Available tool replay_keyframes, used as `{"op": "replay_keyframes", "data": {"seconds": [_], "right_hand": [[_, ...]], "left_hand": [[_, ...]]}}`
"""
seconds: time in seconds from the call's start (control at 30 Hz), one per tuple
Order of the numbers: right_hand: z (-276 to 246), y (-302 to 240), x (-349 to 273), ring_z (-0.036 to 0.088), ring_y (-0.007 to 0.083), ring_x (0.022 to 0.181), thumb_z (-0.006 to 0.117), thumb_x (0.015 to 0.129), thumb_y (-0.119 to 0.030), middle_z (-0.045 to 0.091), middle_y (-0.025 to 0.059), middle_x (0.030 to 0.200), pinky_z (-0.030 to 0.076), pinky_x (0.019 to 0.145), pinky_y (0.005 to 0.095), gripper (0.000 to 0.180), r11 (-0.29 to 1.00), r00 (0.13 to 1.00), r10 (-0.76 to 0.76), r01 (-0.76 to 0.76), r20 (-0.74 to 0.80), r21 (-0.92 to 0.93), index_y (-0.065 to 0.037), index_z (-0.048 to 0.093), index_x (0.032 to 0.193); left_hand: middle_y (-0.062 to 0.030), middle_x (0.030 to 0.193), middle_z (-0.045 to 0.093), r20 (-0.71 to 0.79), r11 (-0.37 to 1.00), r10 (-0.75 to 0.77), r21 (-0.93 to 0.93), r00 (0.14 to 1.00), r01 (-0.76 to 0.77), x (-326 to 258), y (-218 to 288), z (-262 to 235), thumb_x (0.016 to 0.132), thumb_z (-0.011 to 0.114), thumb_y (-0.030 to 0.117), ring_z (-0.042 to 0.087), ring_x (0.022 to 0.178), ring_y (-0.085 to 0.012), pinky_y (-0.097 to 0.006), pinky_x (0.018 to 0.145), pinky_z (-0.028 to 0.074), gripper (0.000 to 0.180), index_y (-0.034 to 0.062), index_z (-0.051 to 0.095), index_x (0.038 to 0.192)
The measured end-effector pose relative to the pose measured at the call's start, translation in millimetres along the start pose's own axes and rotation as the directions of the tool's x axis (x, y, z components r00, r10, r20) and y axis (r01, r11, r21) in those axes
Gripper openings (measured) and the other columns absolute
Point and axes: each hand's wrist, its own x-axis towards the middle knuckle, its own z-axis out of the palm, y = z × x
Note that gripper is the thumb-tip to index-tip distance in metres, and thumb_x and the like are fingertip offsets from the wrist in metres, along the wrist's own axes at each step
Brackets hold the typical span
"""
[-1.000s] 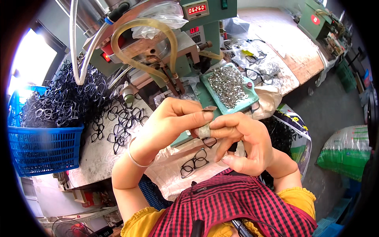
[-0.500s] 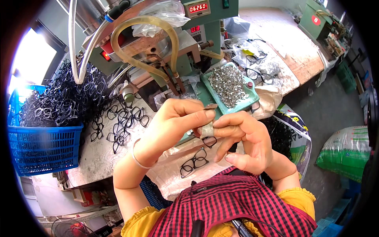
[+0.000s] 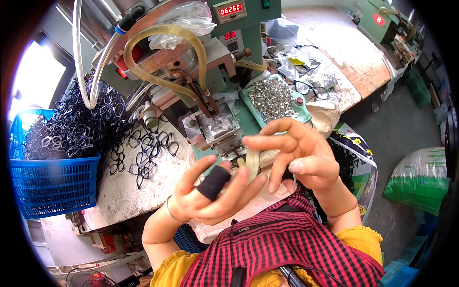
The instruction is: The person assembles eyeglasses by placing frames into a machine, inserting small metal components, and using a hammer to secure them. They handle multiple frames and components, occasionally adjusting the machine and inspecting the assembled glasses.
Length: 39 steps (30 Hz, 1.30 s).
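Pale strip [image 3: 252, 165] is seen between the two hands, in front of the machine's metal fixture [image 3: 222, 131], its length left loose and slightly bent. At the far left, black eyeglass frames [image 3: 91, 119] are heaped above the rim of a blue basket [image 3: 55, 184], and more loose frames [image 3: 145, 165] are scattered on the bench beside it. As for progress, a black band [image 3: 213, 183] is already wrapped round one finger of the left hand [image 3: 203, 201], while the pale strip is judged not to be fully wound, since a free stretch is shown across the gap; how much winding is left cannot be told. The left hand is held low and tilted toward the middle, with a bracelet [image 3: 170, 210] worn at the wrist, its fingers loosely curved and spread, their tips brought close to the strip's lower part. Whether the strip is pinched there cannot be told, as the contact is blurred and partly covered. Farther right, the right hand [image 3: 308, 153] is raised somewhat higher, its forefinger pointed leftward beside the strip's upper end and its thumb held apart; whether the strip is gripped or merely touched by this hand cannot be made out either. Beyond the right hand, small metal parts [image 3: 272, 98] are held in a turquoise tray [image 3: 301, 114], and a white-and-green sack [image 3: 418, 184] is seen at the far right.
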Motion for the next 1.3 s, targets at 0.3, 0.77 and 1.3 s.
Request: {"op": "replay_keyframes", "data": {"seconds": [0.3, 0.77, 1.3], "right_hand": [[23.6, -16.4, -10.8, 0.074, 0.0186, 0.077, 0.065, 0.072, -0.015, 0.064, 0.0246, 0.131, 0.055, 0.063, 0.0214, 0.064, 0.963, 0.998, -0.013, -0.006, -0.067, -0.27, 0.006, 0.047, 0.131], [-14.9, -6.6, 4.3, 0.074, 0.0335, 0.07, 0.055, 0.081, -0.015, 0.044, 0.038, 0.144, 0.054, 0.043, 0.0295, 0.069, 0.823, 0.949, 0.148, -0.274, 0.279, 0.498, 0.019, 0.032, 0.137], [23.4, -44.3, 5.2, 0.073, 0.0355, 0.066, 0.065, 0.077, -0.015, 0.047, 0.0453, 0.134, 0.051, 0.04, 0.0257, 0.075, 0.93, 0.936, 0.177, -0.26, 0.305, 0.26, 0.024, 0.031, 0.132]], "left_hand": [[-0.0128, 0.122, 0.058, 0.278, 0.492, -0.598, -0.613, 0.751, 0.619, 33.3, -25.2, -12.8, 0.067, 0.09, 0.018, 0.058, 0.107, -0.028, -0.04, 0.094, 0.046, 0.053, 0.0068, 0.069, 0.114], [-0.0065, 0.095, 0.066, 0.251, 0.562, -0.528, -0.614, 0.812, 0.555, 29.7, -11.9, 1.0, 0.065, 0.084, 0.003, 0.06, 0.088, -0.0219, -0.033, 0.075, 0.044, 0.023, 0.0097, 0.069, 0.082], [0.002, 0.152, 0.025, -0.491, 0.99, -0.134, -0.035, 0.861, 0.135, -4.6, -32.1, 35.6, 0.077, 0.082, 0.004, 0.032, 0.14, -0.0254, -0.044, 0.102, 0.048, 0.077, 0.0324, 0.044, 0.137]]}}
